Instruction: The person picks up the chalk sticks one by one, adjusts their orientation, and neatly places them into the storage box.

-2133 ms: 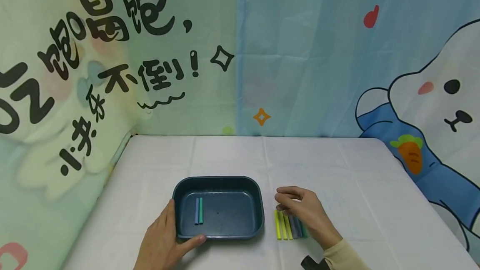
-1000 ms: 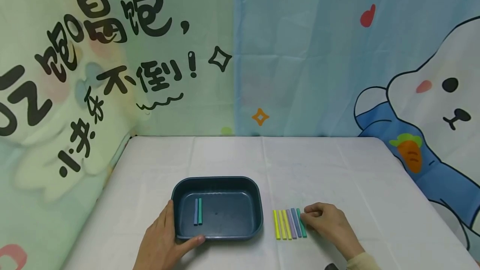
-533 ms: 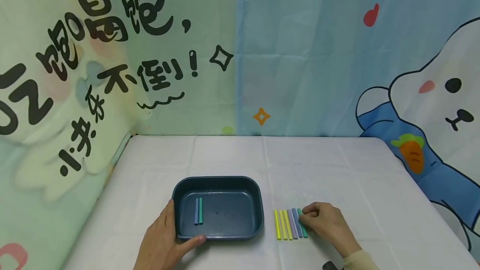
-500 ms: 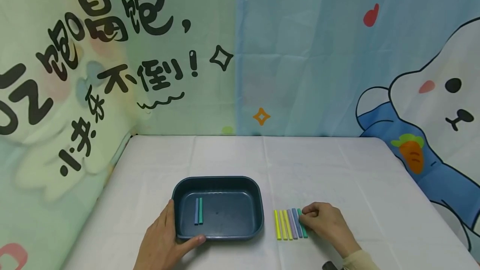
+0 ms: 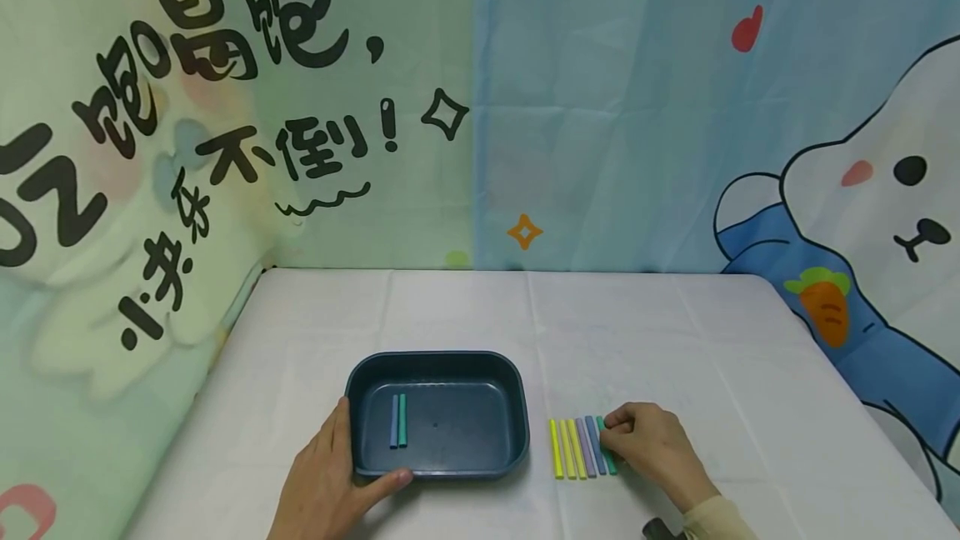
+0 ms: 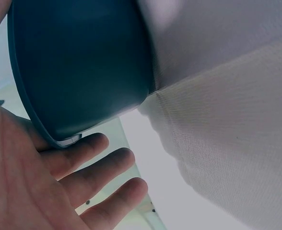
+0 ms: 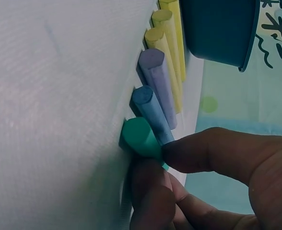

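My right hand (image 5: 651, 447) is at the right end of a row of chalk sticks, pinching the green chalk (image 7: 140, 136) between thumb and fingers. The stick lies at a slant beside a blue chalk (image 5: 596, 445) and a purple chalk (image 5: 586, 447); three yellow chalks (image 5: 557, 448) make up the row's left end. My left hand (image 5: 324, 473) rests against the left front corner of a dark blue tray (image 5: 465, 432), thumb on the front rim and extended fingers along the left side. Inside the tray lie a blue chalk (image 5: 393, 422) and a green chalk (image 5: 402, 421), side by side.
A white cloth (image 5: 600, 332) covers the table. Printed curtains (image 5: 600, 107) hang behind it and along the left. A black object (image 5: 657, 528) shows at my right wrist by the sleeve (image 5: 720, 519).
My right hand has moved from above the row rightward and down to the green chalk, uncovering the other sticks. It has barely moved over the last second. The left hand and tray stay put.
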`<state>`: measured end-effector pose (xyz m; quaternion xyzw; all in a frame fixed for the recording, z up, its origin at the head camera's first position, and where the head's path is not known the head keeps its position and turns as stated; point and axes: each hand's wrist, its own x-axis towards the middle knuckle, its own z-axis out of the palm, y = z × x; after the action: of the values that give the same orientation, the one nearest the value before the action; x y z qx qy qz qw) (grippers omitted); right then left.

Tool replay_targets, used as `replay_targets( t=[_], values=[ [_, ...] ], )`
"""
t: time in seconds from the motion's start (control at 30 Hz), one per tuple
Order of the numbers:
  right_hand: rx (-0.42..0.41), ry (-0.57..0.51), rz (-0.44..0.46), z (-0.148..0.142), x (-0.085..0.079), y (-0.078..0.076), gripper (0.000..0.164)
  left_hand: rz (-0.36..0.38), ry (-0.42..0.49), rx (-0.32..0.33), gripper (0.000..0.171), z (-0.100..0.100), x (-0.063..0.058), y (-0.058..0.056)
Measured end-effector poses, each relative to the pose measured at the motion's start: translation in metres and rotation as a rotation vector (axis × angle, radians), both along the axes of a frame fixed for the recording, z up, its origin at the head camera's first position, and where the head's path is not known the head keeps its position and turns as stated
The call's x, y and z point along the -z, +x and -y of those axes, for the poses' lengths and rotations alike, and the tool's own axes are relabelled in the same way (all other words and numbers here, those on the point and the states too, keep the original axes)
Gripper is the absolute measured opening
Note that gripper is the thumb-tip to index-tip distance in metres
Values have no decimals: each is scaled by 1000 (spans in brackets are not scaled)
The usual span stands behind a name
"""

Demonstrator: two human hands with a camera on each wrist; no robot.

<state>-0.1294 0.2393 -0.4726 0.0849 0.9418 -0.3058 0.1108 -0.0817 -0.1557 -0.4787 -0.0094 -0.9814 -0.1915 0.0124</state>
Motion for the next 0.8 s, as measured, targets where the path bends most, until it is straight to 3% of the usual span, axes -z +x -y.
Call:
replay_targets(
  t=[0.33,0.8],
  values=[
    [42,-38,17,-9,4,-3,27,2,9,8,134,1,0,0],
    [149,-220,57,-14,6,-5,41,-4,17,8,134,2,1,0]
  ],
)
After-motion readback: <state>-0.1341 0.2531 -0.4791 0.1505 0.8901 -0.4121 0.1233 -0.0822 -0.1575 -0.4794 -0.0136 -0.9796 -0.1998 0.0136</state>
